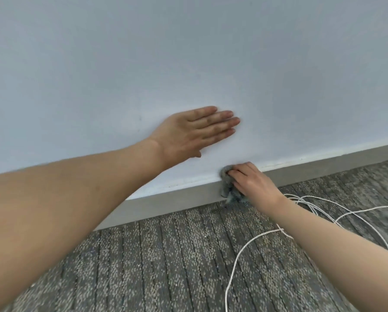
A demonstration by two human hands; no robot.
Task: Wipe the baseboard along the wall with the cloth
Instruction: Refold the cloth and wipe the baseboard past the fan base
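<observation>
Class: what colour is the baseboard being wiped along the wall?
Plain grey, below the pale blue wall; the baseboard shows best in the head view.

My left hand [194, 131] flat, fingers together and extended, arm stretched straight out — my right hand [251, 183] lower, fingers curled shut in a grip, wrist bent, forearm bare.

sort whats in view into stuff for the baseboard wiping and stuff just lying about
For the job: cloth, baseboard, right hand pressing the cloth, left hand flat on the wall.
Lying about: white cord on the carpet.
</observation>
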